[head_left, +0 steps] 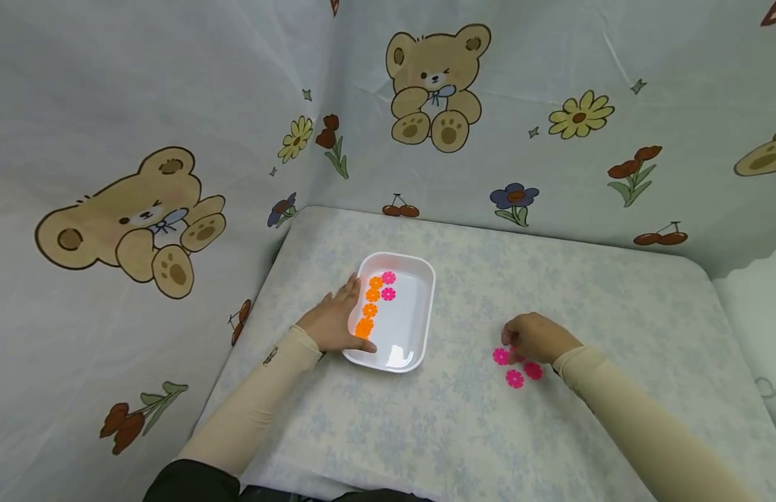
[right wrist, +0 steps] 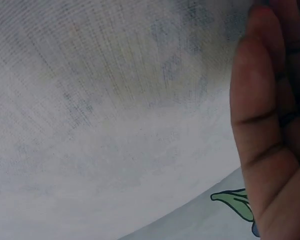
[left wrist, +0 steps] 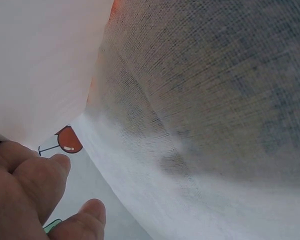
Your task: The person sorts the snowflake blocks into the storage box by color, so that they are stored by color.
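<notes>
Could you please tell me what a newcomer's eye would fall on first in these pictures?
Probably the large winking teddy bears printed on the fabric backdrop behind and left of the table. Next, the white tray near the middle, with orange flower-shaped pieces and two pink ones inside, the left hand at its side. Then the bright pink flower-shaped pieces on the table, by the right hand.

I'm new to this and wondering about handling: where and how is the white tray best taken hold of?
Probably by the right-hand long rim of the white tray, pinched from the right: that raised edge is free, while the left hand is at the left side, where orange flower pieces lie inside.
</notes>
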A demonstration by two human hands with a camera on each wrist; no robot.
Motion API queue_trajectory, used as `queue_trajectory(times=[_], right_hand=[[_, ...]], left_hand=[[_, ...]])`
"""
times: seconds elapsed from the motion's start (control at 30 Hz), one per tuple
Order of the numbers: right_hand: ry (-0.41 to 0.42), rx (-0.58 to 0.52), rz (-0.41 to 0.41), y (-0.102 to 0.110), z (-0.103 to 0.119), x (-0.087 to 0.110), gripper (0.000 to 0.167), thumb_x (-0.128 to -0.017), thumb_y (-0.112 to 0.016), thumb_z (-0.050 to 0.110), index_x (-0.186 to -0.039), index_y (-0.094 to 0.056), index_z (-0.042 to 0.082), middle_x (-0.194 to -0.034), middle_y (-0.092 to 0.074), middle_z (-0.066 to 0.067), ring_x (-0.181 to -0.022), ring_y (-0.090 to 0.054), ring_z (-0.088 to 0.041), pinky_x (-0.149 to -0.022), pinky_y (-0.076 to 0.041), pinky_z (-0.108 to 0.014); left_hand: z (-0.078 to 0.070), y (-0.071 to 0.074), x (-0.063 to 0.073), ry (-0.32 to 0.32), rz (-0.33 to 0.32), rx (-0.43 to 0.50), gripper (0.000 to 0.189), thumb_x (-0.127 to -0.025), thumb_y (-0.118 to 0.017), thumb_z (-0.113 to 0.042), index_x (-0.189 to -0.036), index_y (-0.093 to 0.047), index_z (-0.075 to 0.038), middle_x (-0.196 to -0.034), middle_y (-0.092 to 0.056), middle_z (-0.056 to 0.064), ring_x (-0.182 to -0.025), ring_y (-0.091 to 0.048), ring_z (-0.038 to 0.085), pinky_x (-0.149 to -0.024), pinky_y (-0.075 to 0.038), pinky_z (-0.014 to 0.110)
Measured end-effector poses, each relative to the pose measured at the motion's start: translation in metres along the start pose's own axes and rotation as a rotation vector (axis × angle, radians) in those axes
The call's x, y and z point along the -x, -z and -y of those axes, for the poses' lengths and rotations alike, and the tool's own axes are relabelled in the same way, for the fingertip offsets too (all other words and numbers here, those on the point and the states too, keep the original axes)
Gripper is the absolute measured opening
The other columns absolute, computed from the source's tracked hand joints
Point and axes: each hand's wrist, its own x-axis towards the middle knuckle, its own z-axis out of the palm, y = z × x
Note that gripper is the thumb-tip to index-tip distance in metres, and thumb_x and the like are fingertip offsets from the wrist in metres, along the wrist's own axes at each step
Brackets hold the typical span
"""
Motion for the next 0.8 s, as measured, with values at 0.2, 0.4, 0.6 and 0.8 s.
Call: queue_trajectory(times=[0.2,0.4,0.6,0.8], right_hand=[[0.045,0.033,-0.009,0.0,0.004,0.001,0.028,-0.078,-0.093,0.02,-0.095,-0.072,0.021,-0.087,-0.063,0.003,-0.082,-0.058,-0.015,-0.073,-0.053,-0.033],[0.075,0.024,0.004,-0.004,0.009,0.0,0.027,-0.077,-0.093,0.023,-0.09,-0.07,0.023,-0.085,-0.06,0.003,-0.081,-0.056,-0.015,-0.07,-0.049,-0.032],[0.051,0.015,0.007,-0.007,0.013,-0.002,0.026,-0.077,-0.093,0.015,-0.085,-0.068,0.019,-0.078,-0.058,0.002,-0.074,-0.055,-0.015,-0.066,-0.048,-0.031],[0.058,0.016,0.017,-0.007,0.018,-0.002,0.027,-0.077,-0.092,0.01,-0.09,-0.071,0.02,-0.08,-0.061,0.003,-0.076,-0.057,-0.014,-0.068,-0.051,-0.031]], left_hand=[[0.0,0.0,-0.002,0.014,0.01,-0.005,0.145,-0.068,-0.082,-0.078,-0.167,-0.002,-0.009,-0.177,0.007,0.002,-0.164,-0.013,0.022,-0.132,-0.017,0.053],[-0.001,0.0,0.001,0.011,0.01,0.001,0.144,-0.068,-0.082,-0.077,-0.167,-0.002,-0.009,-0.177,0.007,0.002,-0.164,-0.012,0.022,-0.132,-0.017,0.054],[-0.002,0.002,0.004,-0.031,-0.008,0.005,0.143,-0.071,-0.082,-0.076,-0.167,-0.001,-0.007,-0.176,0.007,0.004,-0.164,-0.008,0.021,-0.131,-0.019,0.057],[0.0,0.001,0.004,-0.031,-0.009,0.005,0.144,-0.07,-0.081,-0.076,-0.167,0.0,-0.007,-0.176,0.009,0.004,-0.164,-0.008,0.021,-0.131,-0.019,0.056]])
